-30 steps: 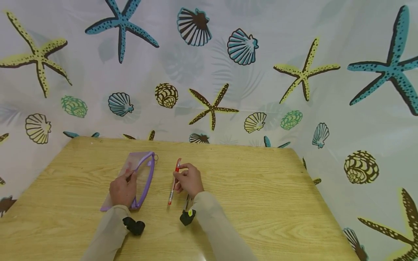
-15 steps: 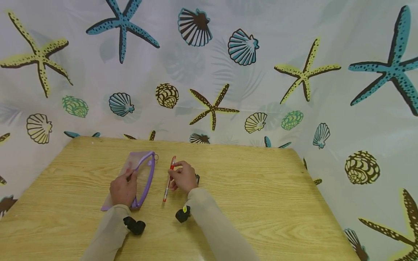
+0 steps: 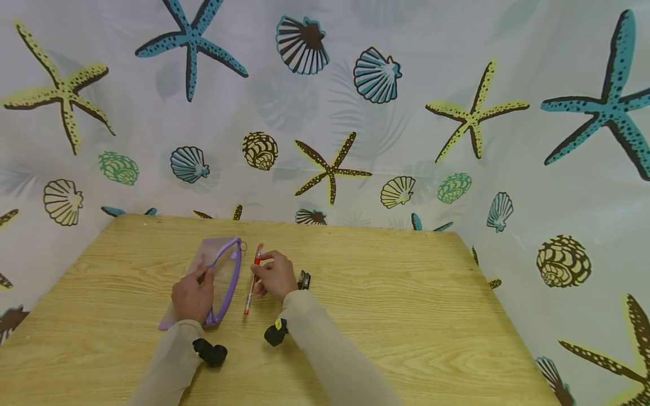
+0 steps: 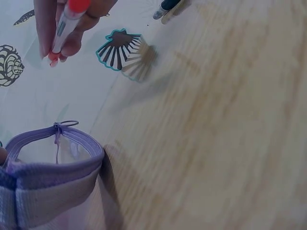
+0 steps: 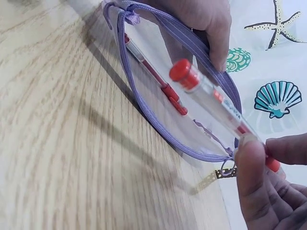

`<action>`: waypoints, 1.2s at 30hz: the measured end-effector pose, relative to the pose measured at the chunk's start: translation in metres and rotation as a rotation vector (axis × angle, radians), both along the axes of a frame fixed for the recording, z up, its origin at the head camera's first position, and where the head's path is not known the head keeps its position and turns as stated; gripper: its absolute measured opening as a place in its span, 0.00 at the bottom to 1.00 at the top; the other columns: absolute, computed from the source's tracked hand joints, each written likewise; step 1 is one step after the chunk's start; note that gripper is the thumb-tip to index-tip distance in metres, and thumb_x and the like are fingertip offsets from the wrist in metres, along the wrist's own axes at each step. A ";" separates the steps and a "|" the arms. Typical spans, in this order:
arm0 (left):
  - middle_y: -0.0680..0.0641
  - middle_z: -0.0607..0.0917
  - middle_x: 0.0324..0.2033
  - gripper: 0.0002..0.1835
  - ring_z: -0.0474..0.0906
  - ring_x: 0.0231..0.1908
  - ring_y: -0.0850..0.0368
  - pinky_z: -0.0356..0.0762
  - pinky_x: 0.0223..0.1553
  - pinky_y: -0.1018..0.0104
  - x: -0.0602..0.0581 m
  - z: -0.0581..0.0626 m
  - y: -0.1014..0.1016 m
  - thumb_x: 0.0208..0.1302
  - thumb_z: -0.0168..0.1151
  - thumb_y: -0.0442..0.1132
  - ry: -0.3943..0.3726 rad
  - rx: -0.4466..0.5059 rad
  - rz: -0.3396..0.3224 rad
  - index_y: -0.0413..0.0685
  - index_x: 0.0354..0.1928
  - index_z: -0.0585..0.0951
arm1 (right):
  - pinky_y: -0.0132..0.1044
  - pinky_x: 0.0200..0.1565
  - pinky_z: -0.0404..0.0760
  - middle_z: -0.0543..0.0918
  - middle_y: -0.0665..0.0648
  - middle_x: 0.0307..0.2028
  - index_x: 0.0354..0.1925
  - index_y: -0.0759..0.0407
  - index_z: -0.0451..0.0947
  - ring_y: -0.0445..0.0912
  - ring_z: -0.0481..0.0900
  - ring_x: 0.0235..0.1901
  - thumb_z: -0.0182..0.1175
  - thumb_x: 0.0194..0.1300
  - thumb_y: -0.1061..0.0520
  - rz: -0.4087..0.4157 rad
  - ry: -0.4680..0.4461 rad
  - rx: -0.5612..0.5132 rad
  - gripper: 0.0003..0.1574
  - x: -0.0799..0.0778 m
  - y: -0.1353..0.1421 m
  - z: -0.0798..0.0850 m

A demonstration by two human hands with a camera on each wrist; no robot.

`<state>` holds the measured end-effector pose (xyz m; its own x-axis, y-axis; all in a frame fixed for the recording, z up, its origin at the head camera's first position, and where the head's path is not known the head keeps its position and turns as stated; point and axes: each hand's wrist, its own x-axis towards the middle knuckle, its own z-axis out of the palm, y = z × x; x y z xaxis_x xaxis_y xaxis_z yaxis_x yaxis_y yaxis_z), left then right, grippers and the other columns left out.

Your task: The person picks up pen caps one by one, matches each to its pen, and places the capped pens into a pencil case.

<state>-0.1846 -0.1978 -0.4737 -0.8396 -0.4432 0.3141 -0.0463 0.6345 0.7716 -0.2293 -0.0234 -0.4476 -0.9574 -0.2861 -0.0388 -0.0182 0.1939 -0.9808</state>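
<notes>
A purple zip pouch [image 3: 231,287] with see-through sides lies on the table, its zipped mouth spread wide. My left hand [image 3: 193,296] pinches one edge of that mouth and holds it up. Inside, the right wrist view shows one red pen [image 5: 156,74] lying along the pouch. Between thumb and fingers, my right hand [image 3: 276,276] grips a second red pen [image 3: 251,293], just right of the pouch and apart from it in the head view. This pen's red end [image 5: 181,72] appears in front of the open mouth in the right wrist view.
A small dark object [image 3: 304,280] of unclear kind lies on the wooden table [image 3: 406,316], beside my right wrist. A white curtain [image 3: 325,113] printed with starfish and shells hangs behind the table and along its sides.
My right hand has moved left with the red pen, closer to the pouch. The dark object beside the wrist has come into view. My left hand keeps its hold on the pouch.
</notes>
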 end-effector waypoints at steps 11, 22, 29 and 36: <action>0.33 0.84 0.42 0.18 0.79 0.46 0.33 0.71 0.52 0.41 -0.002 -0.002 0.000 0.70 0.54 0.41 0.033 -0.001 -0.001 0.32 0.50 0.82 | 0.51 0.25 0.83 0.84 0.59 0.28 0.54 0.63 0.72 0.43 0.76 0.11 0.59 0.68 0.59 0.010 -0.039 -0.024 0.18 0.001 -0.017 0.004; 0.33 0.85 0.40 0.18 0.80 0.44 0.33 0.71 0.50 0.41 -0.001 -0.001 0.001 0.70 0.55 0.41 0.029 -0.010 0.004 0.33 0.50 0.83 | 0.44 0.21 0.82 0.83 0.56 0.23 0.50 0.61 0.74 0.42 0.75 0.11 0.61 0.67 0.59 0.016 -0.074 -0.007 0.14 -0.007 -0.033 -0.009; 0.33 0.85 0.41 0.18 0.80 0.44 0.33 0.71 0.49 0.41 -0.001 -0.002 0.000 0.70 0.55 0.41 0.017 -0.024 0.001 0.33 0.50 0.82 | 0.41 0.19 0.81 0.82 0.56 0.21 0.49 0.60 0.74 0.43 0.75 0.11 0.62 0.66 0.58 0.009 -0.103 0.020 0.14 -0.011 -0.037 -0.012; 0.33 0.85 0.40 0.18 0.80 0.44 0.33 0.71 0.49 0.42 -0.001 -0.002 -0.001 0.70 0.54 0.42 -0.004 -0.023 0.007 0.34 0.50 0.82 | 0.39 0.18 0.80 0.82 0.55 0.21 0.48 0.60 0.75 0.42 0.75 0.10 0.63 0.65 0.58 0.002 -0.129 0.005 0.14 -0.015 -0.043 -0.015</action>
<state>-0.1854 -0.1991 -0.4761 -0.8377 -0.4421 0.3207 -0.0544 0.6518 0.7564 -0.2442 -0.0668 -0.4622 -0.9436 -0.2879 -0.1633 0.1078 0.1991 -0.9740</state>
